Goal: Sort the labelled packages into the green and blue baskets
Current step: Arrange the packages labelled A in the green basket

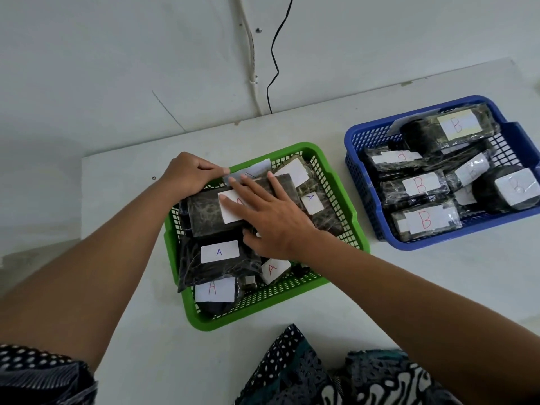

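The green basket (336, 182) stands at the table's centre, filled with several dark wrapped packages bearing white "A" labels, such as one package (219, 252) near the front. On top lies a dark rectangular package (204, 213) with a white label. My left hand (191, 173) grips its far left edge at the basket's back rim. My right hand (271, 217) lies flat on it with fingers spread, covering part of the label. To the right, the blue basket (355, 159) holds several dark packages labelled "B" (423, 219).
The white table (122, 182) butts against a white wall at the back. A black cable (273, 54) and a white conduit (251, 48) run down the wall behind the green basket. Patterned clothing (321, 372) shows at the near edge.
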The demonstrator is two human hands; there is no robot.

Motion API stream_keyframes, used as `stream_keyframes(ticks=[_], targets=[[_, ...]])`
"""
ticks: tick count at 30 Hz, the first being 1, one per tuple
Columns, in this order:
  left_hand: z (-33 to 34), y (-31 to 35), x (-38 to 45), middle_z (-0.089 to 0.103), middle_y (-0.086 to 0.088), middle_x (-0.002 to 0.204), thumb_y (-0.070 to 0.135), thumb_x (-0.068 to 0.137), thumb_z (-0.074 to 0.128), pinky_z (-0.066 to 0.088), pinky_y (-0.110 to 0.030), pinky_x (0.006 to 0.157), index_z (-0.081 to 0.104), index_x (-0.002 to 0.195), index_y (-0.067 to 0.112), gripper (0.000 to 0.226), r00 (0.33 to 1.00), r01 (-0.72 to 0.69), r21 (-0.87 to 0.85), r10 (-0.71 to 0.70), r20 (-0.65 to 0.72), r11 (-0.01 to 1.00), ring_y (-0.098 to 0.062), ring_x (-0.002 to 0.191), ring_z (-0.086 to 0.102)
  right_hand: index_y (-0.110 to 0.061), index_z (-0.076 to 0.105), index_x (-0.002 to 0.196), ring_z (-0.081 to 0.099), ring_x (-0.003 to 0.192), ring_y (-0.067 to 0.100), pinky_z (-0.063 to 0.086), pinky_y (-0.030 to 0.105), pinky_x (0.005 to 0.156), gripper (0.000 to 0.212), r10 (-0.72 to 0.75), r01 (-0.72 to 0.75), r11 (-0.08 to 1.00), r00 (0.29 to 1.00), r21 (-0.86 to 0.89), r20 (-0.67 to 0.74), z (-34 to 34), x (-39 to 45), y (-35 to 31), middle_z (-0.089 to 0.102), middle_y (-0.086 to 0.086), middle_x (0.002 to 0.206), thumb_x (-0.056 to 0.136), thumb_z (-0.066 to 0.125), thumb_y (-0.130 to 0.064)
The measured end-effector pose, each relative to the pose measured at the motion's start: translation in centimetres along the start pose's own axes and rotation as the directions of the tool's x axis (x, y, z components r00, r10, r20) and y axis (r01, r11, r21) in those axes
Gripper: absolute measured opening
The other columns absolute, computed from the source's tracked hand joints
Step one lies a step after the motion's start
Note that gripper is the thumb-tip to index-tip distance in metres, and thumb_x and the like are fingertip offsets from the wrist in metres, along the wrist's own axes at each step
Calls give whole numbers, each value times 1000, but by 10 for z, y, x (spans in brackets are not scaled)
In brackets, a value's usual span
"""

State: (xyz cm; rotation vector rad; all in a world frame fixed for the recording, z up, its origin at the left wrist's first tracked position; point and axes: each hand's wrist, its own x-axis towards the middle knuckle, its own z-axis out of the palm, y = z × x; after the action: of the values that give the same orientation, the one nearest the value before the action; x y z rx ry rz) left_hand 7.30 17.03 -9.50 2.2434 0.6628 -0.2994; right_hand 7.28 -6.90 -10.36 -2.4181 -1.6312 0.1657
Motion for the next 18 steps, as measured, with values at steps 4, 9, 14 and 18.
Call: stream_keyframes(ticks=[4,9,14,18], targets=[[-4,5,-2,74,8,111,53,78,78,45,-27,85,80,94,33,26,1000,5,18,-5,23,1000,-11,106,61,-19,50,145,28,149,27,18,53,120,60,-38,56,995,979,83,-199,-9,-21,15,37,11,158,89,60,-37],[-2,21,-18,73,3,115,47,84,73,41,-23,90,76,111,23,36,993,-63,101,73,-93,993,-12,105,62,-15,69,114,61,105,21,52,42,91,28,3,34,988,970,150,-242,-14,-74,39,64,4,115,88,68,-26],[21,37,-70,71,5,119,49,91,63,46,-27,97,74,113,24,35,874,-250,182,303,-381,951,-12,111,63,-14,73,108,68,90,24,59,41,74,23,70,-58,982,996,182,-61,-19,-104,49,72,3,102,87,71,-22],[11,42,-95,76,4,107,54,96,53,54,-34,92,77,106,20,42,740,-261,264,368,-563,929,-11,95,70,-25,70,116,64,103,23,57,38,83,26,183,-216,964,963,157,200,-23,-104,47,69,-1,113,92,61,-28]])
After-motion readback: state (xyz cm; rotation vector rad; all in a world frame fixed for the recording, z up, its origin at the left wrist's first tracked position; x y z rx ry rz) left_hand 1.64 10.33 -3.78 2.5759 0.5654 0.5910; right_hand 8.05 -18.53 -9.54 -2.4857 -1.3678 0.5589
